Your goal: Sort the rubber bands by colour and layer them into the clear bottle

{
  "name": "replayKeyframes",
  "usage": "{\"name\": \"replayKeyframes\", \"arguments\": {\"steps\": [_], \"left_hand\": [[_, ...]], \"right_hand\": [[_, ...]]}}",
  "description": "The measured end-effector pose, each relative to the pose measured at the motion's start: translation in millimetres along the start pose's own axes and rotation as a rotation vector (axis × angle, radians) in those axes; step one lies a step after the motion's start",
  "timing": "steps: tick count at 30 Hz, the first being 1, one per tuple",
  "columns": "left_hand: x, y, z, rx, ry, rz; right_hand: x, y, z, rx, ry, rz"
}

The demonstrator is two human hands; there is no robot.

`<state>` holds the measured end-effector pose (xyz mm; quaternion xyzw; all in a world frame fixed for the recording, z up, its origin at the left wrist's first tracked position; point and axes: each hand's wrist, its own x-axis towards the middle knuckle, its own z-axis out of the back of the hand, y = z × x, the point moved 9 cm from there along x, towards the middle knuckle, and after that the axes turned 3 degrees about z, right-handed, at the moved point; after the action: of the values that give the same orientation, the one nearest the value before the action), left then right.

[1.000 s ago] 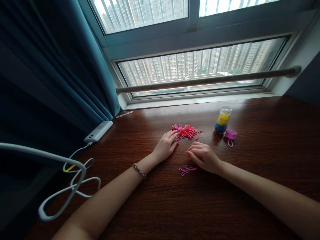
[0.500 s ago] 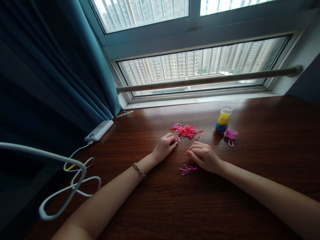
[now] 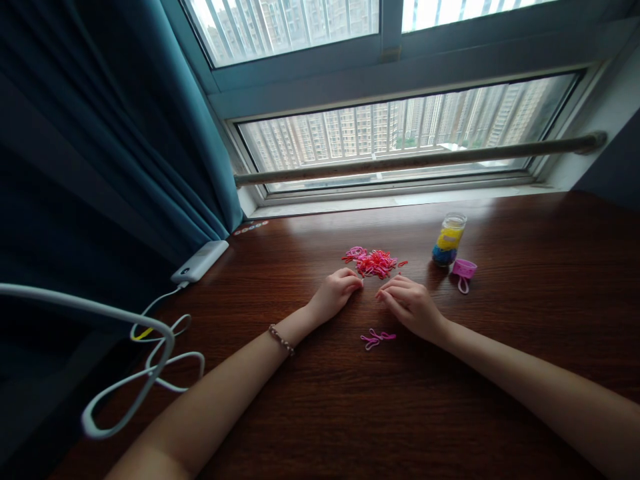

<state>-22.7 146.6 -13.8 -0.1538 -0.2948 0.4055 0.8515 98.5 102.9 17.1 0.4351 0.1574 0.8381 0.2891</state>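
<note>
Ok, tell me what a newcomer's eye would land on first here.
Probably the pile of pink and red bands on the dark wooden table, just beyond the left hand and right hand. Next, likely the clear jar with yellow and blue contents, standing to the right of the pile. The bright window across the top may also draw the eye.

Loose heap of pink and red bands on brown tabletop, smaller pink cluster nearer.

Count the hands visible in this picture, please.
2: the left hand at the near-left side of the red and pink loop pile, and the right hand beyond and right of the small pink loop cluster.
</note>
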Motion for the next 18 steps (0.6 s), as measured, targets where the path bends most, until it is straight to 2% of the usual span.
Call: {"name": "replayKeyframes", "arguments": {"steps": [4,7,10,14,18], "left_hand": [[0,-2,1.5,0.004,0.008,-0.001],[-2,-13,-0.9,-0.044,0.057,-0.064],[-8,-34,-6.9,-0.141,0.132,-0.15],[-19,-68,-16.8,-0.303,0.222,-0.242],[-29,-92,-27.7,-0.403,0.325,-0.33]], "right_hand": [[2,-5,3,-0.043,-0.006,-0.009],[5,-13,0,-0.191,0.049,0.034],[5,-27,-12,-0.369,0.177,0.042],[1,-45,-29,-0.492,0.341,-0.016],[-1,-51,-35,-0.519,0.379,-0.066]]}}
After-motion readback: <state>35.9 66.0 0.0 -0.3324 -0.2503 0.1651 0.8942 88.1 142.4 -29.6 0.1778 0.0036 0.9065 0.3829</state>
